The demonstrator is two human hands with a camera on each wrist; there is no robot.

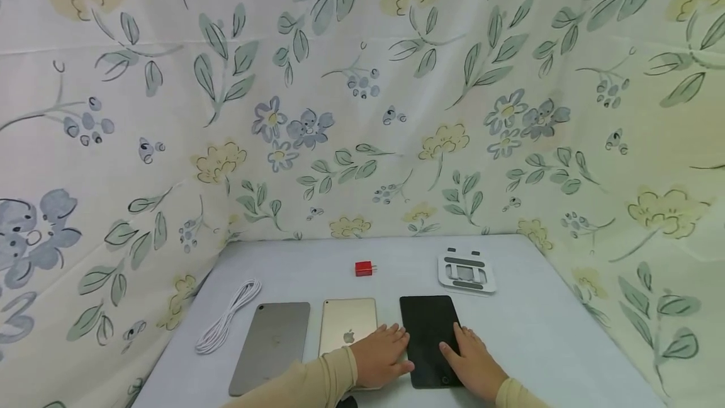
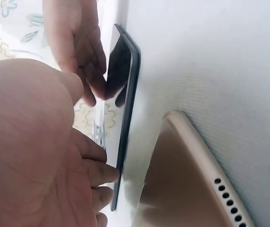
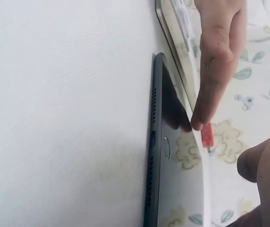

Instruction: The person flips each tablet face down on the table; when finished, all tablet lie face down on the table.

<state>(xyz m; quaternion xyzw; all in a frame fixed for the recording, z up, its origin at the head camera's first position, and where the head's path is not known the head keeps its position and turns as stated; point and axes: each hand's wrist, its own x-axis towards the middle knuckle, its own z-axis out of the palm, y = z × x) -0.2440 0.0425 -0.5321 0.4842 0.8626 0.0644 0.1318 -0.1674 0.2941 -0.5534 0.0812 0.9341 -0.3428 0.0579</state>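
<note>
A tablet with a black screen and a round home button (image 1: pixel 426 329) lies face up on the table. My left hand (image 1: pixel 381 357) reaches across the gold tablet (image 1: pixel 347 320), its extended fingertips right at the black tablet's left edge. On the other side, my right hand (image 1: pixel 477 365) has its fingers along the right edge and its thumb over the screen. In the left wrist view, the left fingers (image 2: pixel 99 172) look relaxed beside the slim dark side of the tablet (image 2: pixel 131 101). The right wrist view has the right thumb (image 3: pixel 251 163) above the screen, apart from it.
A grey tablet (image 1: pixel 272 345) lies back up at the left, with a bundled white cable (image 1: pixel 229 317) beyond it. Farther back are a red plug adapter (image 1: pixel 364 269) and a white-and-grey folding stand (image 1: pixel 466 273). Floral cloth (image 1: pixel 362 112) hangs behind the white table (image 1: pixel 544 332).
</note>
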